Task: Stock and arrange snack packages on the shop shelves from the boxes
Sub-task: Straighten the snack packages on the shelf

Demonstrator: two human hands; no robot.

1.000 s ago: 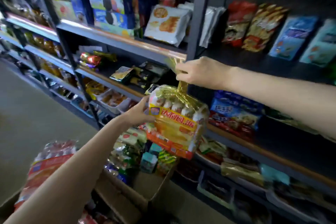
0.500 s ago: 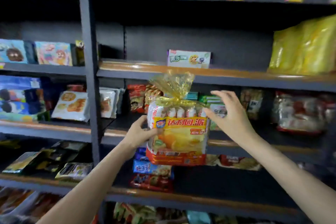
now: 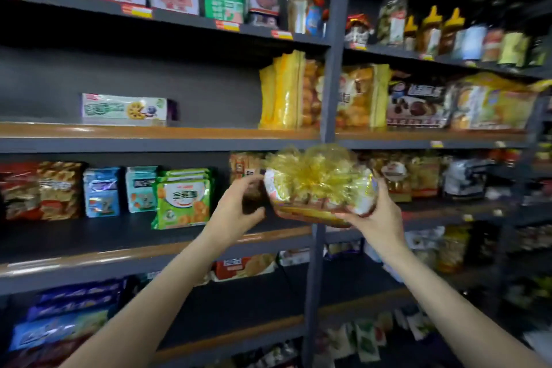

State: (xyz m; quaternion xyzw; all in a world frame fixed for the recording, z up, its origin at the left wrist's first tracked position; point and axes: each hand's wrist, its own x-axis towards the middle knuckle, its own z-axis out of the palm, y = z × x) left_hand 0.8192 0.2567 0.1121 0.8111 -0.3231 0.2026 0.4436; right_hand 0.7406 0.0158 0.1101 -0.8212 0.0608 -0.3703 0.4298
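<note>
A yellow cellophane snack pack point(image 3: 319, 188) with a gathered, tied top hangs tilted in front of the grey upright post point(image 3: 334, 75), just below the second shelf's edge point(image 3: 179, 140). My right hand point(image 3: 378, 218) grips its right end and underside. At the pack's left end, my left hand point(image 3: 239, 209) is cupped with fingertips and thumb on the wrapper; the hand is blurred. On that shelf stand similar yellow bags point(image 3: 286, 92), and a pale green box point(image 3: 124, 109) sits alone at the left.
The middle shelf carries green packs point(image 3: 182, 197), blue packs point(image 3: 101, 191) and red-brown bags point(image 3: 41, 188). Jars and bottles point(image 3: 430, 33) line the top right shelf. Bare shelf board lies between the pale green box and the yellow bags.
The view swung up and right from the box to the higher shelves. The pack rose and tipped so its tied top faces me, and my right hand moved from its side to under its right end.
</note>
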